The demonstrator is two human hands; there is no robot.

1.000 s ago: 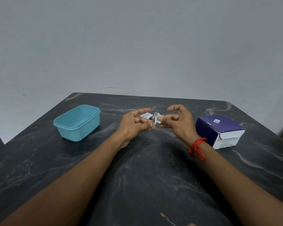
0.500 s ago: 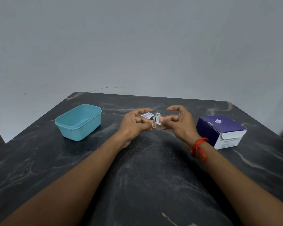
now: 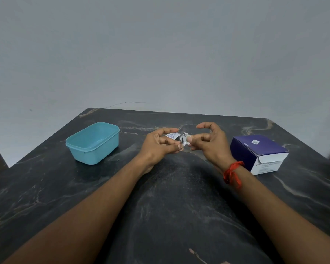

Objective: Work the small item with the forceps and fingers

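while the left hand (image 3: 158,144) pinches a packet (image 3: 172,135), the right hand (image 3: 210,144) pinches its torn strip (image 3: 184,139)

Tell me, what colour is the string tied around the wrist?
Red-orange; the string sits on the right wrist, clearest in the head view.

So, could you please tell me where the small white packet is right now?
In the head view, the small white packet is held above mid-table between the left hand and right hand, with the blue tub to its left.

light: dim, even, cool | shadows: soft, faint | edges: wide-angle bowing | right edge: perhaps slightly blurred
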